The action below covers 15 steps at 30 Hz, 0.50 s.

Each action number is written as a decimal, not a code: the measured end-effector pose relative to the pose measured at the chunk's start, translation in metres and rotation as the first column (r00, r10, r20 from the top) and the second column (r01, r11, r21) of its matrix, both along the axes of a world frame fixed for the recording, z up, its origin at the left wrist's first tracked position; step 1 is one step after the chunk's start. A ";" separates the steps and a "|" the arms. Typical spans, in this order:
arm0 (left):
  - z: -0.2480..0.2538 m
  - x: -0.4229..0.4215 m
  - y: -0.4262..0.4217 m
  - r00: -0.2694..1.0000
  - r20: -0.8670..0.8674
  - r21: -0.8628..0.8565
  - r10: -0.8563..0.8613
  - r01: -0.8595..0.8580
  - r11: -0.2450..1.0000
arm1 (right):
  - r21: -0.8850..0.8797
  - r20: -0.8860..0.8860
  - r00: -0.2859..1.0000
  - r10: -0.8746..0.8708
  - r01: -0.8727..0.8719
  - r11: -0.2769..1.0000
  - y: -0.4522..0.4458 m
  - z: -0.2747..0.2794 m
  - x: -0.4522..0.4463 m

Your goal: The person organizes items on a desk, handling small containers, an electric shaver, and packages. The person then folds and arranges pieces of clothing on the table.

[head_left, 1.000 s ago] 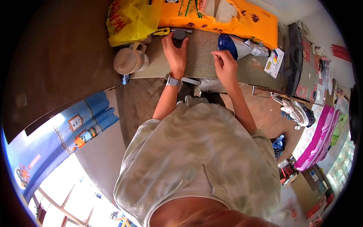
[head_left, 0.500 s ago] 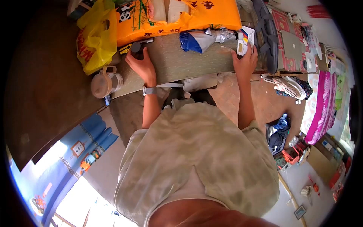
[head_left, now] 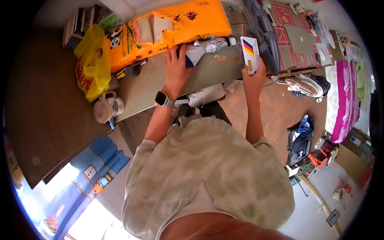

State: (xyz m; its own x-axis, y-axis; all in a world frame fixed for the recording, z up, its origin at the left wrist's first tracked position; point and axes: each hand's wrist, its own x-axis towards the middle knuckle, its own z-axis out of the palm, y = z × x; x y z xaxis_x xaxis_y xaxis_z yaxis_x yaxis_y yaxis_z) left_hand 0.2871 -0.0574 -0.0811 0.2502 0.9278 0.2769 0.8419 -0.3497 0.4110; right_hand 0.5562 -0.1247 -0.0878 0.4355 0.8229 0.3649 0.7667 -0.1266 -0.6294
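Right hand [head_left: 254,82]: grip closed on near end of white striped flat box [head_left: 250,54], at right of tabletop [head_left: 148,88]; light edge pinch advisable, avoids crushing. Left hand [head_left: 175,76]: at blue-and-silver foil packet [head_left: 195,54]; closure cannot be told.

Box [head_left: 249,52] right of pouch [head_left: 195,55]; package [head_left: 200,22] behind.

Orange package [head_left: 184,30]: upper edge running out of the view at the top. Silver-and-dark pouch [head_left: 195,55], just below the package: left hand [head_left: 176,74] covering one end; grip staying unreadable. White box [head_left: 249,50], right of the package: right hand [head_left: 254,76] hiding part of the lower end; fine print being too small to read. Yellow bag [head_left: 94,64], left of the package: folds concealing the contents and breaking up the red lettering. Window [head_left: 94,222], far below the package: glare washing out the detail.
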 end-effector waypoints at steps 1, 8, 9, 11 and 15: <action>-0.003 0.001 0.006 0.999 -0.049 0.000 0.002 -0.002 1.000 | 0.003 -0.054 0.999 0.008 -0.008 1.000 -0.007 0.003 0.002; 0.012 0.038 -0.020 0.992 0.127 -0.241 0.025 0.006 0.970 | 0.032 -0.176 0.984 0.017 -0.012 0.999 -0.039 0.002 0.018; 0.008 0.045 -0.027 0.989 0.136 -0.299 0.060 -0.016 0.954 | 0.038 -0.182 0.983 0.019 -0.012 0.999 -0.035 0.002 0.021; 0.016 0.062 -0.046 0.944 0.303 -0.361 0.133 -0.016 0.932 | 0.072 -0.127 0.990 0.054 -0.045 0.996 -0.022 0.007 0.023; 0.025 0.107 -0.056 0.590 0.709 -0.556 0.388 0.128 0.821 | 0.143 -0.185 0.979 0.086 -0.059 0.988 0.032 0.022 0.023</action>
